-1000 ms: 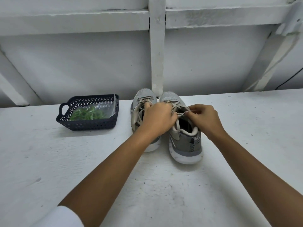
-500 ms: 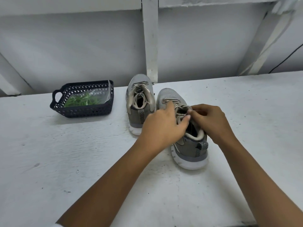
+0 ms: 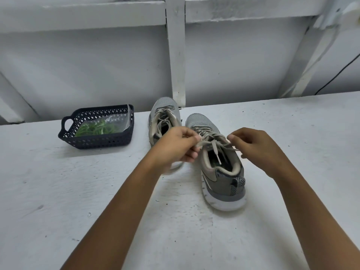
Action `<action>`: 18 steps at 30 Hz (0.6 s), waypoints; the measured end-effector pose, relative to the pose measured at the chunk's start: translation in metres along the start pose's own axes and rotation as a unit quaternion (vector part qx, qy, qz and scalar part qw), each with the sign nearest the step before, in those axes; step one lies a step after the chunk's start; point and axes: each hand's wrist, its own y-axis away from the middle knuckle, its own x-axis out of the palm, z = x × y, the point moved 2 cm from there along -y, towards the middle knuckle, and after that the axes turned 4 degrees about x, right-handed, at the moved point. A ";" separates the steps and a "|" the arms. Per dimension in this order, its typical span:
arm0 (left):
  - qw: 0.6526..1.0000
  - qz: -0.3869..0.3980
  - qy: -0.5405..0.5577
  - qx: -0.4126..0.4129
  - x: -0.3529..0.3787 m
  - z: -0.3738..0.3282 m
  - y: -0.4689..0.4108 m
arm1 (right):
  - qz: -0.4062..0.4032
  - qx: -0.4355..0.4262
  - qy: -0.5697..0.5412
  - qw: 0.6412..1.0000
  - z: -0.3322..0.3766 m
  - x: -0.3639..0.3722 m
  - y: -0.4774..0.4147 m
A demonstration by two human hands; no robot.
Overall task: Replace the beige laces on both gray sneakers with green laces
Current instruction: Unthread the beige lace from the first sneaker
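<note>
Left hand and right hand each pinch the beige lace (nearer sneaker).

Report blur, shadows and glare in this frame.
Head view: motion blur smears the left hand and wrist; the near sneaker is sharp; light is soft and even, with a faint shadow in front of the basket; mild sheen on the plastic bag.

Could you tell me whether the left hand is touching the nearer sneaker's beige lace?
Touching: the head view shows the left hand pinching the beige lace.
</note>
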 end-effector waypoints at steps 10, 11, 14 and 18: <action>0.989 -0.107 -0.071 0.077 0.009 0.006 -0.003 | 0.028 -0.072 0.049 0.996 0.010 -0.003 0.003; 0.976 -0.116 -0.162 0.090 0.014 0.005 -0.004 | 0.023 -0.077 0.050 0.995 0.010 -0.003 0.002; 0.902 -0.120 -0.391 0.136 0.025 0.006 -0.006 | 0.015 -0.087 0.086 0.992 0.011 -0.001 0.000; 0.837 -0.138 -0.502 0.167 0.030 0.010 -0.006 | 0.026 -0.101 0.123 0.987 0.014 0.002 0.003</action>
